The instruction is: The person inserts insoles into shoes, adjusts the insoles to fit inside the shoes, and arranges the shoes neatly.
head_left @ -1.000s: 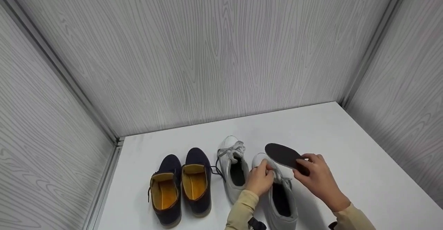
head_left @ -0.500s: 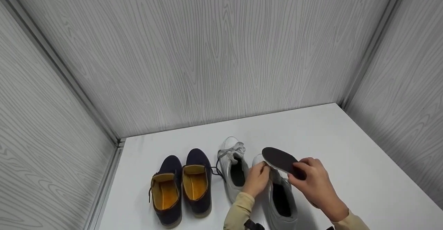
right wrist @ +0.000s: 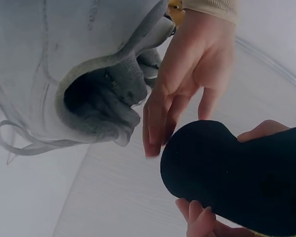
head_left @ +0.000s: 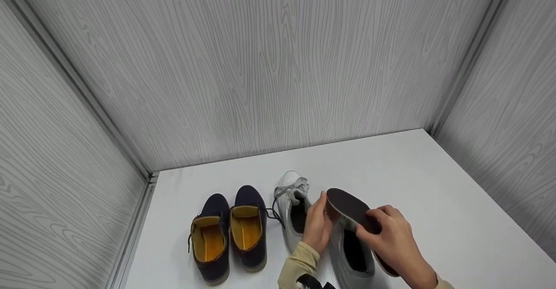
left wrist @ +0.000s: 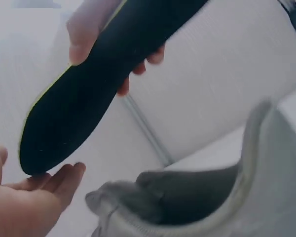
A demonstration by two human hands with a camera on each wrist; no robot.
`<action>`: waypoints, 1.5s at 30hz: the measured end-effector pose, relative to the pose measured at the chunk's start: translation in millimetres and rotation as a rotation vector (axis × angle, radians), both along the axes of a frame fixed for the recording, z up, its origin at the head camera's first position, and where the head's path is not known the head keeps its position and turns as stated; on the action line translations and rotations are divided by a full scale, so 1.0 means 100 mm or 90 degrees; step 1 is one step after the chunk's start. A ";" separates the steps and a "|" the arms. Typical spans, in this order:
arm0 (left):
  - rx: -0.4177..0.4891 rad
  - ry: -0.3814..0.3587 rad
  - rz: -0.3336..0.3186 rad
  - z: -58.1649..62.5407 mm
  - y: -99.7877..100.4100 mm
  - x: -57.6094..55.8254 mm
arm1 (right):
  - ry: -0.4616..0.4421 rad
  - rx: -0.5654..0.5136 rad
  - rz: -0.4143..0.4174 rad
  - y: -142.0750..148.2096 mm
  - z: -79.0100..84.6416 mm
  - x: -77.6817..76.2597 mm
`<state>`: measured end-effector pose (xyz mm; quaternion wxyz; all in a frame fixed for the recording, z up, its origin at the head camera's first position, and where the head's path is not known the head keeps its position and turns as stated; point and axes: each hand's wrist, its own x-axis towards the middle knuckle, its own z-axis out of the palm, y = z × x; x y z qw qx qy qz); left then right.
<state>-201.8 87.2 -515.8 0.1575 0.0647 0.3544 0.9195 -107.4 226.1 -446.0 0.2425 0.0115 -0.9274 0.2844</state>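
Observation:
My right hand (head_left: 396,243) grips a dark shoe insole (head_left: 347,204) around its middle, thumb on one edge and fingers on the other. The insole is tilted above a grey-white sneaker (head_left: 359,277), whose opening faces up. My left hand (head_left: 317,230) is at the far end of the insole, fingers fairly straight. In the left wrist view, the left fingertips (left wrist: 64,177) touch or nearly touch the insole's rounded tip. The sneaker's toe and laces are mostly hidden behind the hand and insole. The right wrist view shows the sneaker's collar (right wrist: 64,94) beside the left hand.
The other grey-white sneaker (head_left: 282,210), with laces, stands just left of my left hand. Further left are two navy shoes (head_left: 248,195) with yellow-orange linings. All stand on a white table (head_left: 391,158) enclosed by grey wood-grain panels (head_left: 269,63).
My left hand has left the sneaker's lace area, straightened its fingers and come up to the insole's end. The right hand has brought the insole slightly lower and toward the left.

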 end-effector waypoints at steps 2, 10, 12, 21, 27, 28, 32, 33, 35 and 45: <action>0.065 -0.023 -0.038 -0.01 0.02 0.04 | 0.007 -0.009 0.001 -0.03 0.00 0.00; 0.182 -0.047 -0.098 -0.04 0.08 0.11 | -0.014 -0.006 0.020 -0.10 -0.03 0.01; 0.185 -0.050 -0.101 -0.04 0.08 0.11 | -0.030 0.006 0.026 -0.11 -0.04 0.01; 0.168 -0.035 -0.083 -0.03 0.09 0.09 | -0.062 0.086 0.000 -0.17 -0.09 -0.02; 0.177 -0.021 -0.093 -0.02 0.06 0.09 | -0.053 0.095 0.012 -0.19 -0.09 -0.02; 0.179 -0.018 -0.096 -0.01 0.06 0.09 | -0.046 0.092 0.017 -0.20 -0.09 -0.02; 0.178 -0.015 -0.107 -0.01 0.06 0.08 | -0.013 0.074 0.030 -0.20 -0.09 -0.01; 0.176 -0.016 -0.112 -0.01 0.06 0.08 | -0.005 0.069 0.032 -0.20 -0.09 -0.01; 0.172 -0.021 -0.118 -0.01 0.05 0.08 | 0.008 0.058 0.039 -0.19 -0.09 -0.02; -0.184 0.115 0.066 0.03 -0.01 0.00 | 0.060 0.068 0.018 -0.13 -0.04 -0.02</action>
